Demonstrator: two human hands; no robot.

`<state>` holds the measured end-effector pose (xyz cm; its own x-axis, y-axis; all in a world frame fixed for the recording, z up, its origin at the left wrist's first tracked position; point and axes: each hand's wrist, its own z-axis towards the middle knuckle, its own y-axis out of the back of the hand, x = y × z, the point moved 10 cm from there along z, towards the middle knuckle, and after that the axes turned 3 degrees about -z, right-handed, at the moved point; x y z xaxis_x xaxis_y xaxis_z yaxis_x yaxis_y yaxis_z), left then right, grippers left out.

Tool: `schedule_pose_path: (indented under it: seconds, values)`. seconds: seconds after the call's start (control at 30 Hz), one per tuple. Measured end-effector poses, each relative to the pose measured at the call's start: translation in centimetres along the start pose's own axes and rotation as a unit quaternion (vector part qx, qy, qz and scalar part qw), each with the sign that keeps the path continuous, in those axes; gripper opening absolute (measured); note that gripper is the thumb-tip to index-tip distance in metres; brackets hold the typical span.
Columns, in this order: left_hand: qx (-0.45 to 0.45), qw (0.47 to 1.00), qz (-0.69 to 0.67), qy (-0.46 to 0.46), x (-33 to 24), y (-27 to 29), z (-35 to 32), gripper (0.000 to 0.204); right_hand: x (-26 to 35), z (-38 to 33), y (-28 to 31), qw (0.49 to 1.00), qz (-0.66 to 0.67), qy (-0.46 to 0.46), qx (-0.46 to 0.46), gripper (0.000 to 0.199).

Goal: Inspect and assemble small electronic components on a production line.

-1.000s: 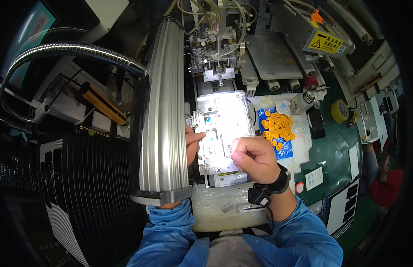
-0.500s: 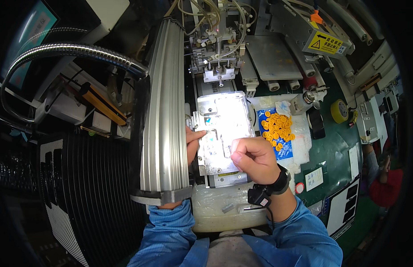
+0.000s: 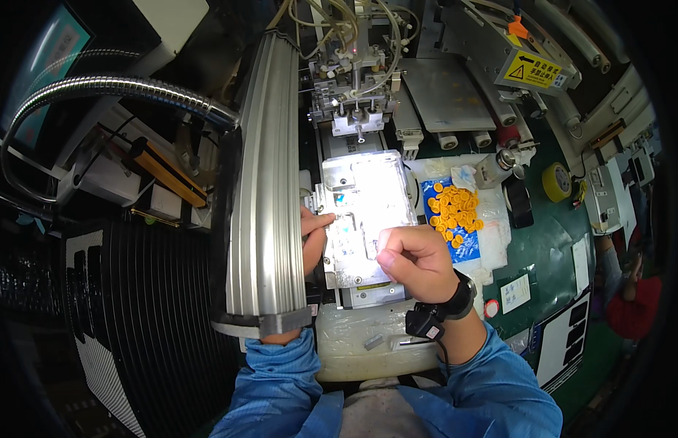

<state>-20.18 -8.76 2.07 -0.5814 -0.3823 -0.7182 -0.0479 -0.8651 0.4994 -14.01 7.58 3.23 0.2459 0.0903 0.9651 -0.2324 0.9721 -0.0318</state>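
A metal fixture plate (image 3: 343, 275) lies before me, its upper right part washed out by glare. On its left side are a small blue-lit spot and a dark slot. My left hand (image 3: 315, 237) reaches past the lamp housing, which hides part of it; the forefinger is stretched out, its tip at the plate's left edge. Over the plate's lower right corner, my right hand (image 3: 419, 259) is closed, thumb and fingers pressed together in a pinch. Whatever it may hold is hidden. A black band with a corded clip (image 3: 429, 321) wraps that wrist.
A long ribbed metal lamp housing (image 3: 262, 190) stands left of the plate. Machine tooling (image 3: 357, 102) with tubes rises beyond it. Orange finger cots (image 3: 454, 212) lie piled on a blue sheet at right, near yellow tape (image 3: 556, 182). A black ribbed panel (image 3: 145, 306) stands at left.
The view has shifted very slightly. Both hands keep the same places and poses at the plate.
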Motion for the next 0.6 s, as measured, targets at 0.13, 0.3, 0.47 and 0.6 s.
schedule_pose_path:
  seconds: [0.13,0.3,0.47,0.6]
  values:
    - [-0.016,0.999,0.03,-0.011,0.0,0.2,-0.1,0.027,0.1,0.0,-0.1,1.0,-0.001,-0.003,0.002,0.024]
    - [-0.013,0.998,0.055,-0.018,-0.5,-0.1,0.0,0.029,0.1,0.0,-0.1,1.0,0.005,-0.001,0.0,0.024]
    - [-0.024,0.998,0.061,0.007,-0.6,-0.6,0.5,0.027,-0.1,-0.1,0.0,1.0,0.0,-0.005,0.001,0.024]
    - [-0.006,0.997,0.078,0.006,-1.0,-0.6,0.6,0.027,0.2,0.1,0.0,1.0,0.0,-0.002,0.003,0.024]
